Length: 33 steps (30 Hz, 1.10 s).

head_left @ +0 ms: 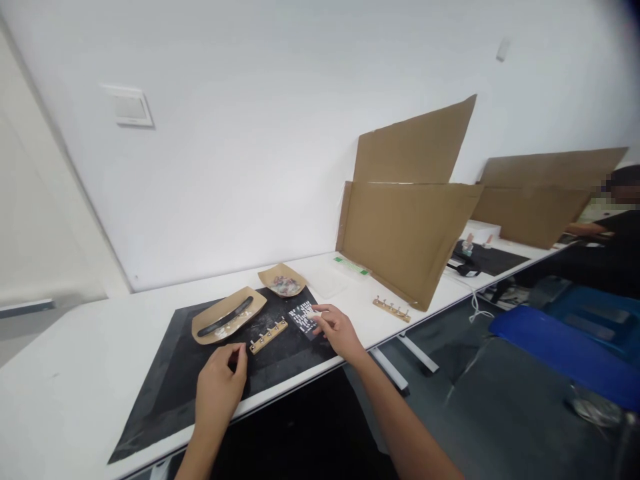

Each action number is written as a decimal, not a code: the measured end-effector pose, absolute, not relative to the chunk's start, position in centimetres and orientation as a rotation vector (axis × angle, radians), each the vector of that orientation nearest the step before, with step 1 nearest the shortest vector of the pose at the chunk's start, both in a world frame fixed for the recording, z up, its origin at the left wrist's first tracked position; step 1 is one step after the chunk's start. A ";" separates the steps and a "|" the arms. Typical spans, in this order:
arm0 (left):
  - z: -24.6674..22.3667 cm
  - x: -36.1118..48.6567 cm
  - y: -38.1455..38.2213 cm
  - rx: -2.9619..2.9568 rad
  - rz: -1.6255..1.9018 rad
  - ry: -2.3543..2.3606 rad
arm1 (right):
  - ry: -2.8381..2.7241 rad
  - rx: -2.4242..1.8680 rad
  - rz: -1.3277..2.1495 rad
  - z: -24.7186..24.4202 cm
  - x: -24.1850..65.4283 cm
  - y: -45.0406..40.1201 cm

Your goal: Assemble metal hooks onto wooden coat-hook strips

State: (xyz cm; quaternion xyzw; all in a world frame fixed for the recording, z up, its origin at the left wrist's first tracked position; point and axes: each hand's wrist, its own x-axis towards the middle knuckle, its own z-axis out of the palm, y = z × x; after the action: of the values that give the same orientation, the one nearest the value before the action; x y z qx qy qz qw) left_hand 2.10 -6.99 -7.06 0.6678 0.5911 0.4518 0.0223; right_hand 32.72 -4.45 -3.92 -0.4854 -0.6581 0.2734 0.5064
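Note:
My left hand (221,379) is closed in a pinch beside the left end of a small wooden strip (270,336) with a row of metal pegs. Whatever sits between those fingertips is too small to make out. Over a dark card covered with small white pieces (301,316), my right hand (339,331) has thumb and forefinger drawn together. A whitish bit shows at its fingertips, but I cannot tell what it is. Behind the strip lies a brown paper tray (257,303) holding a curved black object (225,318) and small pale bits.
A smaller paper tray (267,277) holds small mixed bits. Under everything lies a black mat (160,393) on the white table (55,380). A second pegged strip (391,309) lies near cardboard panels (400,233). Blue chairs (565,340) and a person (617,233) are at right.

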 end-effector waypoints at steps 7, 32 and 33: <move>-7.0 2.1 -7.1 2.061 1.382 1.842 | -1.578 -1.160 0.669 -3.8 32.7 -4.5; -6.8 2.2 -7.0 2.122 1.549 1.803 | -1.812 -1.179 0.478 -3.6 32.8 -4.8; -6.7 2.3 -7.2 2.116 1.590 1.813 | -1.825 -1.182 0.453 -3.7 32.8 -4.8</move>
State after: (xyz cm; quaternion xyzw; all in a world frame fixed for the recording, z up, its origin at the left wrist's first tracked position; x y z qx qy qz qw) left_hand 2.30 -7.24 -6.68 0.6592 0.5646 0.4955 -0.0333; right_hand 32.76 -4.82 -3.66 -0.4768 -0.7362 0.1828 0.4442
